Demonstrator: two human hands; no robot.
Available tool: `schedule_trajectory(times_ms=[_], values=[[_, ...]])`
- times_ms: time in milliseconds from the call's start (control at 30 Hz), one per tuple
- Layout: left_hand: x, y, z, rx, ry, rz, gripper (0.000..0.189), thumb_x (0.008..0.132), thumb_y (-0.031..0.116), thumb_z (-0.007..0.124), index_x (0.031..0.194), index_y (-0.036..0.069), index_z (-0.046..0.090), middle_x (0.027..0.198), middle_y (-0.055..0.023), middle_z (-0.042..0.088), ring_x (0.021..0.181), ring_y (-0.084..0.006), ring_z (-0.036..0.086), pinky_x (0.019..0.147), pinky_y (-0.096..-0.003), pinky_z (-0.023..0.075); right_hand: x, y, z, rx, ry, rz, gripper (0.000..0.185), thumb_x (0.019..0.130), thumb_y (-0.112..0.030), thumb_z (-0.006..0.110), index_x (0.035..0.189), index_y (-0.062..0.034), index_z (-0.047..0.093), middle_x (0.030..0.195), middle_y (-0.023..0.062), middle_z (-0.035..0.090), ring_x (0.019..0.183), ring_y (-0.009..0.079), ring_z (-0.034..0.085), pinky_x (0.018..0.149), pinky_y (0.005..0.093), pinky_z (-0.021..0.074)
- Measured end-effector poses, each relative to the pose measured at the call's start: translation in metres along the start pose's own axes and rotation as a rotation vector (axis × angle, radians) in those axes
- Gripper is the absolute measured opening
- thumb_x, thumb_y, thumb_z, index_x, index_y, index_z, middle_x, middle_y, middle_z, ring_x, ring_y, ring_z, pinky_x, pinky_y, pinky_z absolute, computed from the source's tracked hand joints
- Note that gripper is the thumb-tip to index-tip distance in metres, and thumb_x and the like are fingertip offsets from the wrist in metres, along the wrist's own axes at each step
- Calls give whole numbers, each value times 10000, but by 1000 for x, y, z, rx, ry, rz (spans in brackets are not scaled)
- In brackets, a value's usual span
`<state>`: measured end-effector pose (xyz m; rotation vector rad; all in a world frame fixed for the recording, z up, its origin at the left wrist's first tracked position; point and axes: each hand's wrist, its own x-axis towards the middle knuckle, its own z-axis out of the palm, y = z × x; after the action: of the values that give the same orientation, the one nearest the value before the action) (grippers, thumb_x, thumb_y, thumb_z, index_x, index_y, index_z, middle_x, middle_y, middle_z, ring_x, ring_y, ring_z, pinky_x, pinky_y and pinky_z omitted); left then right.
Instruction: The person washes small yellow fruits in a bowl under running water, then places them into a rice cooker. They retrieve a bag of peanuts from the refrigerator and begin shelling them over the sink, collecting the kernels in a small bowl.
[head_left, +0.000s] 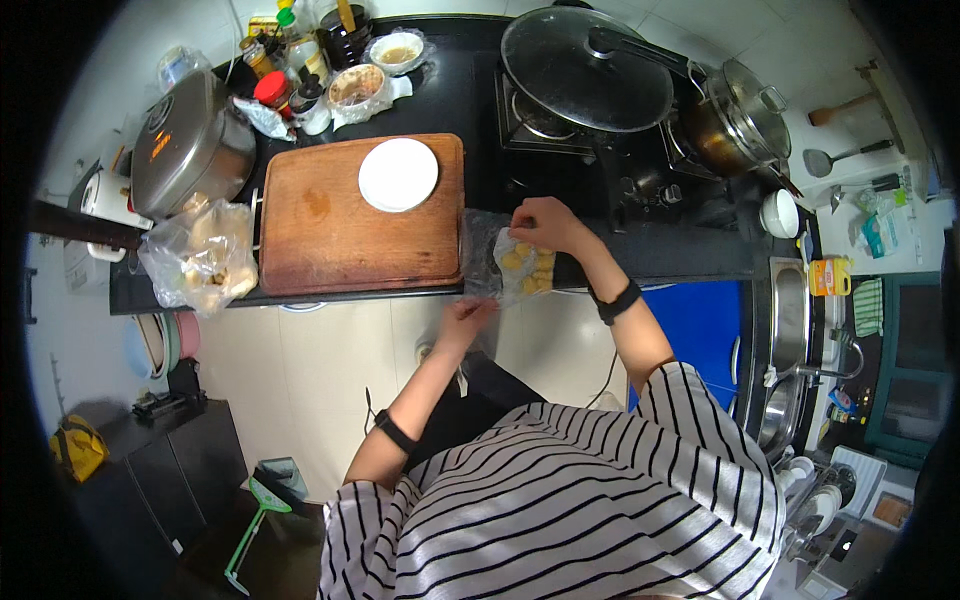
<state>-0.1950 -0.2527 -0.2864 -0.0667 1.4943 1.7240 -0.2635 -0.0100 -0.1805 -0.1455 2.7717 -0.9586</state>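
A clear plastic bag (484, 255) lies at the counter's front edge, just right of a wooden cutting board (360, 247). Inside or against it sits a packet of small yellow pieces (537, 271) with a whitish wrapper. My right hand (551, 223) pinches the top of this packet at its far side. At the near side, over the edge, my left hand (469, 321) has its fingers closed on the bag's rim. On the board's far right part rests a round white plate (398, 175).
Left of the board are a knotted bag of food (206, 259) and a large metal cooker (191, 142). Bowls (360, 85) and bottles stand behind it. A lidded wok (585, 67) and a steel pot (739, 120) occupy the stove. A sink (790, 315) lies far right.
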Motion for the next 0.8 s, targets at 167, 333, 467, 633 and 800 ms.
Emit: schedule_trajectory(times_ms=[167,333,467,633,800], values=[[-81,60,-47,6,79,594,242,823,0,585,1063,-5,608,1153,-115,594,1056,-180,546,910,-301,424,-31,-72,-2,556,-74,-100,148,859,-140,655,834,4,632,664,-40,535,625,38,449,528,219,370],[-166,62,-124,70,431,586,191,815,1,554,997,-9,611,983,-60,646,920,-120,559,831,-278,451,-9,-188,89,613,-199,-27,99,842,-96,662,840,-5,624,652,-51,494,575,25,416,498,207,337],[-261,19,-199,89,681,652,137,837,20,546,947,2,625,845,-10,616,807,-98,542,732,-274,457,2,-302,187,460,82,-455,246,758,-47,680,992,0,619,898,72,605,773,178,559,709,275,442],[-410,-42,-300,-118,820,514,117,888,69,561,952,-1,629,815,0,601,804,-95,544,729,-282,457,-10,-453,329,453,-408,-482,131,902,-125,559,896,-2,603,824,65,639,770,162,607,701,276,476],[-526,-63,-394,196,1225,928,112,880,79,583,923,-13,631,859,-26,621,814,-77,541,724,-250,448,-8,-589,452,789,-957,-217,88,900,-90,559,951,-27,591,773,-5,618,710,70,559,605,229,437]])
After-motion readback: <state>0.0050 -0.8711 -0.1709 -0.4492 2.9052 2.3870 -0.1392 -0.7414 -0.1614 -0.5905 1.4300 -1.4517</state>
